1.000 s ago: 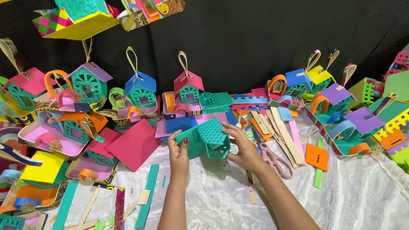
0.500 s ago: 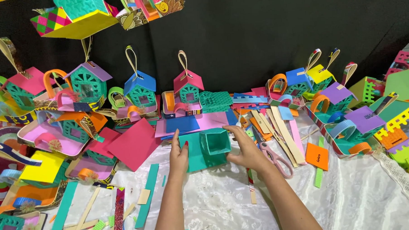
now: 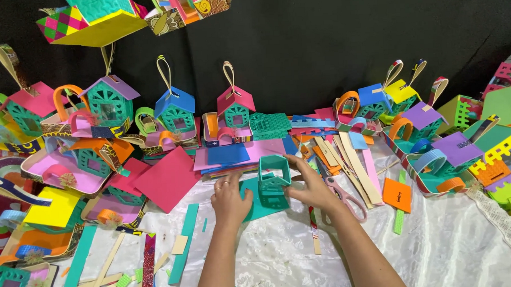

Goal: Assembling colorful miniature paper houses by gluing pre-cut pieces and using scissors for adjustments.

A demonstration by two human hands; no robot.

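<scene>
Held between both hands, a teal foam house frame [image 3: 274, 182] stands on a flat teal foam sheet [image 3: 259, 204] upon the white cloth [image 3: 452, 250]. Left hand [image 3: 230, 198] presses flat, fingers open, on the sheet; right hand [image 3: 313, 188] pinches the frame's side. Pink-handled scissors [image 3: 348, 198] lie just beside the right hand.

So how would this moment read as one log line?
left hand: pressing teal sheet | right hand: steadying teal house frame | scissors: beside right hand
</scene>
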